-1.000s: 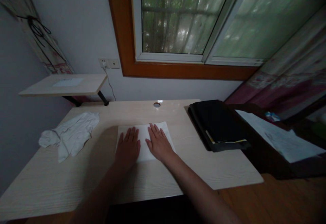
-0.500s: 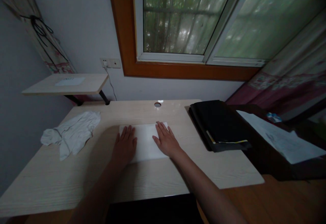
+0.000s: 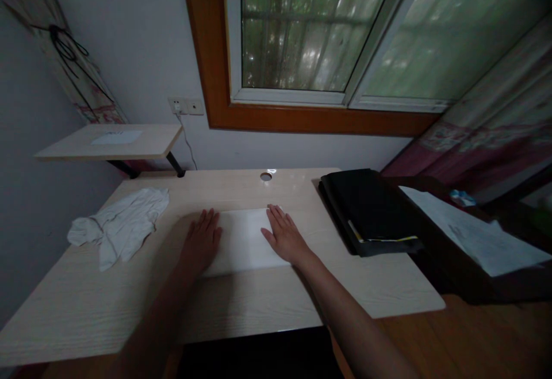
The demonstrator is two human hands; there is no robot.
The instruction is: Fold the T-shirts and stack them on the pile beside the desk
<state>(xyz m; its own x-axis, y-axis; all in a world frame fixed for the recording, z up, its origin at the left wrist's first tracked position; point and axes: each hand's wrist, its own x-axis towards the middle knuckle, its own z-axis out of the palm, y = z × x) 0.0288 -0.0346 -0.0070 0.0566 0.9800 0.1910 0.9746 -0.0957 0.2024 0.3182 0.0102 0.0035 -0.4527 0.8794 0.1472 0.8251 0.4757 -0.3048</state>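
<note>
A white sheet of paper [image 3: 244, 241] lies flat on the pale wooden desk [image 3: 267, 304] in front of me. My left hand [image 3: 202, 244] rests palm down at the paper's left edge, fingers stretched out. Over the right edge lies my right hand [image 3: 284, 236], also flat, its thumb spread towards the middle of the sheet. Both palms cover parts of the paper's side edges.
On the desk's left is a crumpled white cloth [image 3: 125, 221], below a small raised shelf [image 3: 150, 142]. A black folder stack [image 3: 371, 206] lies to the right. Beyond it, papers [image 3: 470, 232] sit on a dark surface. The window [image 3: 319, 34] is behind the desk.
My left hand has slid left and slightly up, out to the paper's left edge. The right hand stays at the right edge, with only a slight shift.
</note>
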